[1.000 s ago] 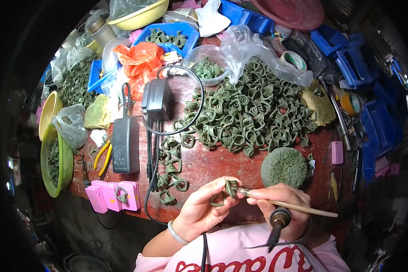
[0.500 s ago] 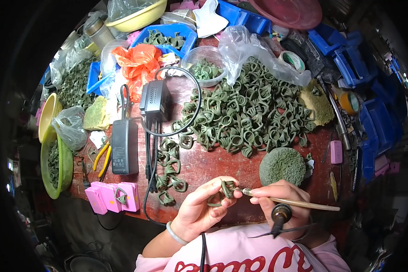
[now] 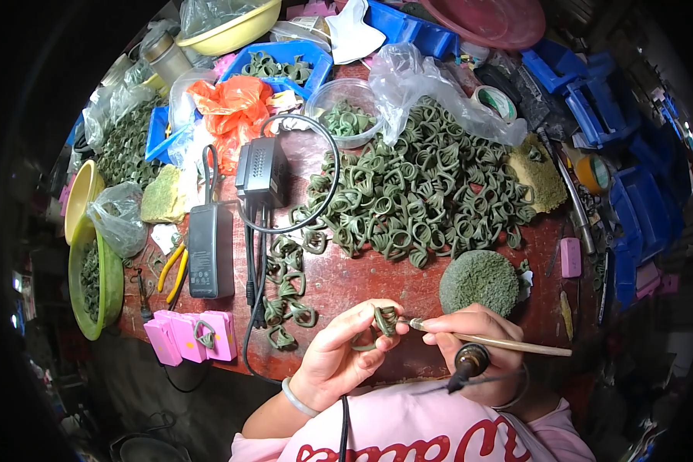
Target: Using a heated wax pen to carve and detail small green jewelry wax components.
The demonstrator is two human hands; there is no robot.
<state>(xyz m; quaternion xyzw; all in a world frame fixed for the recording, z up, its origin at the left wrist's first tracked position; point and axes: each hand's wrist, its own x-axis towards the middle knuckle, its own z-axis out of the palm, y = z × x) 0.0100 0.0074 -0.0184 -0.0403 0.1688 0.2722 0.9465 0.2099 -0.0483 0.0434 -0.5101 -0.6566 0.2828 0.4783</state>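
Note:
My left hand (image 3: 339, 358) pinches a dark green ring (image 3: 386, 320) between thumb and fingers, just over the table's near edge. My right hand (image 3: 481, 343) is closed round a thin wooden-handled tool (image 3: 516, 346). Its metal tip points left at the ring; whether they touch is too small to tell. A dark, round-ended tool with a black cord (image 3: 470, 360) also sits in the right hand, its far part hidden by the fingers. Beyond the hands a big pile of similar green rings (image 3: 408, 196) covers the table. A round, crumb-covered green pad (image 3: 479, 283) lies just past my right hand.
Several loose rings (image 3: 291, 289) lie left of the hands, beside black cables and a black power pack (image 3: 211, 250). Pink blocks (image 3: 192, 336) and yellow-handled pliers (image 3: 177, 269) are further left. Blue bins (image 3: 643, 215) line the right side. A clear bowl (image 3: 346, 115) stands behind.
My right hand and both its tools have shifted slightly left. The left hand keeps the ring in nearly the same place.

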